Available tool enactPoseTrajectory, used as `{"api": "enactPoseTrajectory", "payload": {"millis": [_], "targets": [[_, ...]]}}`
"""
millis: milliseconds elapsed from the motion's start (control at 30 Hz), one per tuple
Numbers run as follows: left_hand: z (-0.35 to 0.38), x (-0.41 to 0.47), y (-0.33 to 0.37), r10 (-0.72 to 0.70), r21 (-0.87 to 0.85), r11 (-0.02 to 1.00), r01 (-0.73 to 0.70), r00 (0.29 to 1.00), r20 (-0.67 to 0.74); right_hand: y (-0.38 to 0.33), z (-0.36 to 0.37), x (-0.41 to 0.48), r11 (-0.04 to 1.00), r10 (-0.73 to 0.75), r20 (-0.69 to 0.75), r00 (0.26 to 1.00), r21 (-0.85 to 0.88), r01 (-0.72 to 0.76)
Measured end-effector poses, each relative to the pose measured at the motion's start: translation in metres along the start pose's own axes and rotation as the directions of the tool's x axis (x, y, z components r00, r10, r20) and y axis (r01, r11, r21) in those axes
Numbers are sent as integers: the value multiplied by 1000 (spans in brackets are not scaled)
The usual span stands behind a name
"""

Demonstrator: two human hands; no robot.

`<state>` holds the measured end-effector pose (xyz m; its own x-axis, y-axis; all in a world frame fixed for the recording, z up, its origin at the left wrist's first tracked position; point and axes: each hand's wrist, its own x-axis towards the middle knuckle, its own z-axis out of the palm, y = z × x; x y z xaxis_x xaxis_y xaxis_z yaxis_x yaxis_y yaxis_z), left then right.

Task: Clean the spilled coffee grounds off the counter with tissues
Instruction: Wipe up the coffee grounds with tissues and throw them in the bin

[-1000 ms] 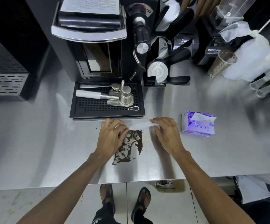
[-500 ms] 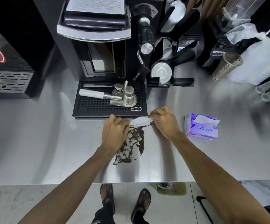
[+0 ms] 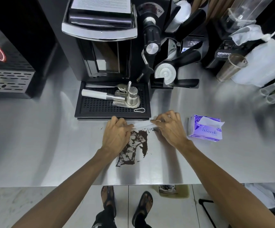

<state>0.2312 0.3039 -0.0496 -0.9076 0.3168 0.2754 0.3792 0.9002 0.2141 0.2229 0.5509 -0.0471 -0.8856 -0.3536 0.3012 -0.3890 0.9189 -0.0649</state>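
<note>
**Barely begun: spill intact, tissue stretched at its far edge**

Nearest, the counter's front edge of brushed steel (image 3: 84, 181), with open room left and right of the dark, patchy spill of coffee grounds (image 3: 134, 148), seemingly unwiped. At the spill's far end, left hand (image 3: 117, 135) and right hand (image 3: 169, 127), fingers curled, pinch a folded white tissue (image 3: 141, 125) between them. Beyond, the black perforated drip tray (image 3: 100, 107) hems in tightly; right of the spill, a purple tissue pack (image 3: 205, 129).

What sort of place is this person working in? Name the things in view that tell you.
Probably a café or drinks-bar prep counter: a stainless steel counter, an espresso machine with a portafilter lying on its drip tray, and a blender base nearby.
</note>
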Motion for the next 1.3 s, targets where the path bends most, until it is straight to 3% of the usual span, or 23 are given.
{"api": "enactPoseTrajectory", "payload": {"millis": [200, 400, 567, 900, 1033, 1167, 1300], "targets": [[4, 5, 8, -36, 80, 996, 31, 997, 68, -2, 15, 7, 998, -3, 53, 999, -55, 6], [2, -12, 5, -23, -41, 999, 24, 999, 23, -4, 7, -10, 995, -99, -42, 994, 20, 100], [-1, -9, 6, -27, -103, 994, 23, 999, -41, 6, 2, -6, 983, 105, -95, 990, 158, -89], [12, 13, 8, 65, 118, 990, -80, 990, 128, -1, -5, -8, 979, 59, 88, 994, 190, -75], [3, 7, 3, 141, 94, 983, -157, 977, 159, -17, -12, -29, 969, 65, 105, 992, 232, -88], [-6, 1, -7, 168, -47, 985, -164, 981, 98, -26, -17, -41, 946, 127, 102, 987, 287, -151], [-17, 18, -14, 151, -8, 989, -150, 985, 80, -26, -18, -23, 896, 220, 76, 973, 378, -232]]}}
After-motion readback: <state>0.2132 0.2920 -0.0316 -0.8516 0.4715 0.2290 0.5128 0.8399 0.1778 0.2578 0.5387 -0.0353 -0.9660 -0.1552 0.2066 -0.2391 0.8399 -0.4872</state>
